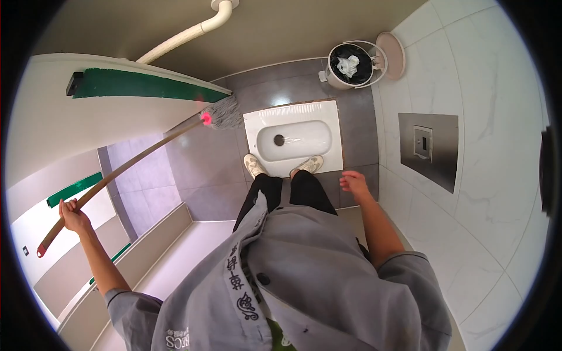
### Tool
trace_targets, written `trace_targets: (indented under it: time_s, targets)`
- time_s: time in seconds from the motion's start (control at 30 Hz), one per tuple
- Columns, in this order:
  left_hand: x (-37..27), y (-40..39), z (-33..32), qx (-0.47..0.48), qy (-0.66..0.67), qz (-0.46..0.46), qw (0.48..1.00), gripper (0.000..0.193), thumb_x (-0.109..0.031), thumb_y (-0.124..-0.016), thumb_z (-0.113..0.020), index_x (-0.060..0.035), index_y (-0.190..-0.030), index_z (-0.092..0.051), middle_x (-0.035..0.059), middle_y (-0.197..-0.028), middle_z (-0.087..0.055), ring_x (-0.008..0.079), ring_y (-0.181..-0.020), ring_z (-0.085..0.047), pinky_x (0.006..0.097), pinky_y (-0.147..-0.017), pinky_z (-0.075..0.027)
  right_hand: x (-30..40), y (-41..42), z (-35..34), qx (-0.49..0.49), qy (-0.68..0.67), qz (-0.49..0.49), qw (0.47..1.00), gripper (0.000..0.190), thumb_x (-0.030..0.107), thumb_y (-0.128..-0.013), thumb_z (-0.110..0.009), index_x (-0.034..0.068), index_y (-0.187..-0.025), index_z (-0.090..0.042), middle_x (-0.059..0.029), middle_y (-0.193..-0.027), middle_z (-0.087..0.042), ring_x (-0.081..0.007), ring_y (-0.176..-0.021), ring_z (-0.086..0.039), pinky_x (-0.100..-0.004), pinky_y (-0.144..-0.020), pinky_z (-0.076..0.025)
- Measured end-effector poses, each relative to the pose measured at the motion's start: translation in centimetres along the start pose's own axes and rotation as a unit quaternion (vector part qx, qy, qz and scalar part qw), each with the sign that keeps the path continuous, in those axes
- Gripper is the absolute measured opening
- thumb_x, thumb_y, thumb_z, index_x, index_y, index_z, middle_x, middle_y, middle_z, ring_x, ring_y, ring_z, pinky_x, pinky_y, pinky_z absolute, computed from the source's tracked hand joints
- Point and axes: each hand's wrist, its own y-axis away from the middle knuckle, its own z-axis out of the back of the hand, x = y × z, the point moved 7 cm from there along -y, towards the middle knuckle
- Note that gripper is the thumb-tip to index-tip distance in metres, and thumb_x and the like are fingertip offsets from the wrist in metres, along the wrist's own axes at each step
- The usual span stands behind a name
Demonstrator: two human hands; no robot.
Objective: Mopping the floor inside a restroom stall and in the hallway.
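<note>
My left hand (73, 216) grips the wooden handle of a string mop (131, 162) near its end, out to the left. The handle slants down to a pink collar, and the grey mop head (225, 113) rests on the tiled floor at the foot of a partition. My right hand (354, 181) holds nothing; its fingers are loosely curled and partly apart beside my right leg. Before my feet lies a white ceramic squat toilet (293, 112) set into the floor, with water running in its bowl towards the drain hole.
A lidded bin (336, 81) with a black liner stands in the far right corner, lid up, white tissue inside. A steel flush panel (432, 171) sits in the right tiled wall (487, 184). A green-marked door or partition (131, 118) borders the left. A white pipe (184, 41) runs along the far wall.
</note>
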Motion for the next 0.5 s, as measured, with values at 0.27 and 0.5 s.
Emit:
trace_targets:
  time_s: [0.27, 0.5]
  targets:
    - [0.6, -0.6, 0.3, 0.000, -0.001, 0.003, 1.000, 0.011, 0.000, -0.086, -0.042, 0.0028, -0.095, -0.047, 0.0020, -0.059, -0.033, 0.0140, -0.055, -0.036, 0.0349, -0.068, -0.044, 0.0, -0.3, -0.5, 0.003, -0.018, 0.020, 1.000, 0.019, 0.006, -0.081, -0.047, 0.003, -0.097, -0.058, -0.0087, -0.079, -0.061, -0.0142, -0.063, -0.058, -0.0259, -0.053, -0.047]
    - [0.6, -0.8, 0.1, 0.005, 0.009, -0.004, 1.000, 0.011, -0.001, -0.086, -0.043, 0.0024, -0.096, -0.047, 0.0007, -0.059, -0.032, 0.0127, -0.055, -0.035, 0.0325, -0.068, -0.043, -0.6, -0.3, -0.1, 0.006, -0.031, 0.027, 0.999, 0.020, 0.005, -0.080, -0.047, 0.001, -0.097, -0.058, -0.0091, -0.078, -0.061, -0.0139, -0.062, -0.058, -0.0258, -0.052, -0.048]
